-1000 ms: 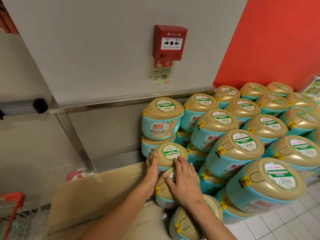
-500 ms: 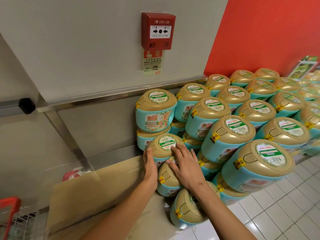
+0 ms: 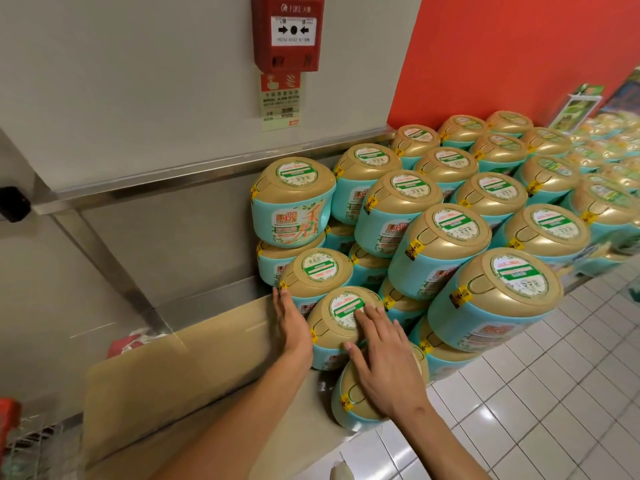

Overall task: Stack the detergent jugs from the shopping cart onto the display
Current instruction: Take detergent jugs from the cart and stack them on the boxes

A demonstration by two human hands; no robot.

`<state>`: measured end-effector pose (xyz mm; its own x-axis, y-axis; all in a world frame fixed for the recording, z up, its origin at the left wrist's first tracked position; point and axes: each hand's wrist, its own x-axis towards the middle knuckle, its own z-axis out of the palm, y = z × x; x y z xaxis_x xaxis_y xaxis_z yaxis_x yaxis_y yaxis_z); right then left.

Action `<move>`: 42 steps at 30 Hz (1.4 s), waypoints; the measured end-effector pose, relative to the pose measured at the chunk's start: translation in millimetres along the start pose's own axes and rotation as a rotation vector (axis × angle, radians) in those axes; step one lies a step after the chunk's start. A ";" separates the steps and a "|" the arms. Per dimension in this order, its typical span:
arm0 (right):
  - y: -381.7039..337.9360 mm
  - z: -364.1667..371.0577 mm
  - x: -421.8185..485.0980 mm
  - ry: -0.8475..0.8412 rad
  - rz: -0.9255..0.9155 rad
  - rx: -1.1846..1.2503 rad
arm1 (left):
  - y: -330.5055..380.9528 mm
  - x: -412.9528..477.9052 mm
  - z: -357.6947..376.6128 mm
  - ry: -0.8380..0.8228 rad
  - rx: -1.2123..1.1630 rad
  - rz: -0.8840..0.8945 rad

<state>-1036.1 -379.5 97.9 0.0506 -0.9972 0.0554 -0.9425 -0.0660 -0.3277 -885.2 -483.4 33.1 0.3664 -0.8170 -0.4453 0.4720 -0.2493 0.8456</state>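
Several teal detergent jugs with gold lids lie stacked in a stepped display [image 3: 446,216] along the wall. My left hand [image 3: 292,323] lies flat, fingers straight, against the left side of a jug in the left column [image 3: 337,327], fingertips reaching the jug above it [image 3: 317,271]. My right hand [image 3: 381,355] rests with spread fingers on that jug's gold lid and over the lid of the lowest front jug [image 3: 349,396]. Neither hand grips anything.
A large brown cardboard sheet [image 3: 173,368] lies to the left of the stack. The red edge of the shopping cart [image 3: 8,424] shows at the bottom left. A red fire alarm box [image 3: 287,32] hangs on the grey wall above a metal rail [image 3: 207,168]. White tiled floor [image 3: 540,393] lies at right.
The camera moved closer and swung a little left. My right hand slid down from the upper jug's lid onto the lower jugs. My left hand stayed against the stack's left side.
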 end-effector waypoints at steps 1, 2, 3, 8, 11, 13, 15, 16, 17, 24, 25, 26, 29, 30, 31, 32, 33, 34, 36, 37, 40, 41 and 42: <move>-3.0 0.7 1.7 0.009 0.009 0.013 | 0.1 1.1 0.3 0.008 0.004 0.003; -5.6 1.3 3.2 0.019 0.018 0.030 | 1.0 1.4 0.3 0.013 0.012 0.005; -7.2 1.6 4.7 0.024 0.023 0.041 | 2.4 0.9 0.4 0.014 0.016 0.007; -6.4 0.9 5.6 0.031 0.017 0.067 | 4.4 -1.3 -0.9 -0.002 0.015 0.003; -5.0 -0.3 4.7 0.046 0.018 0.109 | 4.4 -2.0 -3.6 -0.030 0.028 -0.012; -5.1 -2.5 4.0 0.071 0.027 0.152 | 5.0 -3.5 -5.1 -0.040 0.026 -0.029; -5.0 -4.3 2.0 0.140 -0.005 0.204 | 6.5 -5.3 -6.5 -0.046 0.025 -0.042; -4.7 -4.4 0.0 0.183 -0.028 0.220 | 6.7 -5.7 -7.7 -0.046 0.029 -0.048; -4.6 -4.4 -2.4 0.218 -0.045 0.230 | 6.6 -5.6 -9.2 -0.046 0.035 -0.055; -7.3 -10.6 -17.8 0.281 -0.047 0.289 | 4.2 -3.9 -25.4 -0.143 0.023 -0.153; -8.2 -12.2 -20.7 0.285 -0.050 0.303 | 5.4 -7.2 -27.6 -0.147 0.028 -0.147; -9.1 -13.6 -23.8 0.285 -0.053 0.317 | 6.7 -11.2 -30.1 -0.140 0.036 -0.137; -9.2 -17.9 -34.8 0.267 -0.060 0.339 | 10.2 -25.2 -37.2 -0.036 0.089 -0.137; -8.3 -19.5 -39.0 0.260 -0.064 0.344 | 12.4 -31.7 -40.1 -0.007 0.109 -0.150; -6.9 -20.8 -43.4 0.258 -0.071 0.353 | 14.6 -38.9 -43.4 0.004 0.121 -0.155; -5.3 -22.3 -47.6 0.263 -0.080 0.370 | 17.2 -47.2 -46.9 0.007 0.129 -0.151; -3.1 -23.9 -51.7 0.269 -0.087 0.392 | 20.2 -56.0 -50.3 0.010 0.140 -0.143; -0.1 -25.5 -55.0 0.277 -0.090 0.420 | 23.4 -65.3 -53.8 0.009 0.149 -0.139; 6.5 -29.1 -61.6 0.295 -0.087 0.501 | 28.9 -86.7 -61.5 -0.022 0.155 -0.134; 10.0 -31.2 -65.2 0.302 -0.084 0.553 | 30.6 -97.5 -65.6 -0.039 0.156 -0.130; 18.9 -42.5 -79.6 0.303 -0.074 0.680 | 32.1 -133.0 -79.5 -0.064 0.176 -0.101; 22.8 -46.1 -85.3 0.291 -0.075 0.716 | 30.8 -146.5 -83.2 -0.073 0.199 -0.082; 27.5 -49.4 -91.0 0.273 -0.076 0.750 | 28.5 -161.1 -86.8 -0.079 0.218 -0.054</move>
<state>-1083.0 -288.8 130.5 -0.0686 -0.9515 0.3000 -0.4611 -0.2364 -0.8553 -861.2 -313.8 103.4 0.2773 -0.8352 -0.4749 0.3023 -0.3933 0.8683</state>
